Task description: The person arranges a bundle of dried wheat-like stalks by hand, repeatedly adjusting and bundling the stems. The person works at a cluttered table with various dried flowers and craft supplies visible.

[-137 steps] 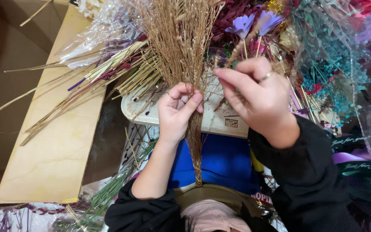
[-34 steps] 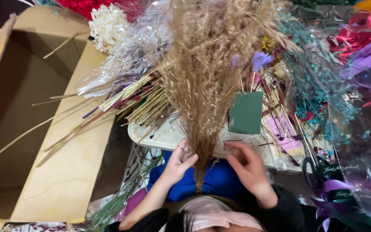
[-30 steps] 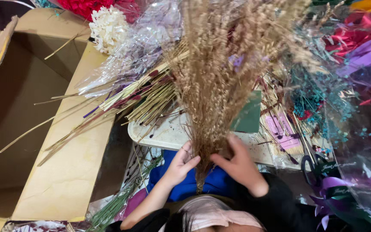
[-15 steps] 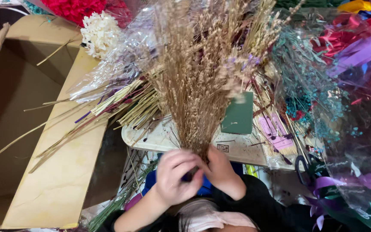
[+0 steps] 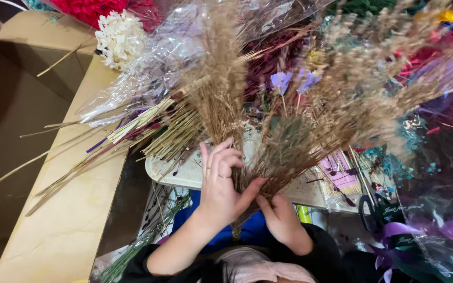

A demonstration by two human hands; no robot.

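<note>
A bunch of tan dried grass (image 5: 221,94) stands up over a white tray (image 5: 184,173). Part of it (image 5: 336,115) fans out to the right, blurred. My left hand (image 5: 220,191), a ring on one finger, is closed round the stems where they gather, fingers pointing up. My right hand (image 5: 281,220) sits just below and to the right, its fingers on the same stems at the base. The stem ends are hidden between the two hands.
An open cardboard box (image 5: 53,220) fills the left side. Cellophane-wrapped dried stems (image 5: 148,120) lie across its flap. White (image 5: 120,37) and red flowers (image 5: 87,9) lie at the back. Black scissors (image 5: 369,209) and purple ribbon (image 5: 394,241) are at the right.
The single upright bunch has spread into two parts, one leaning right. My hands have shifted on the stems, the left one now higher with fingers raised.
</note>
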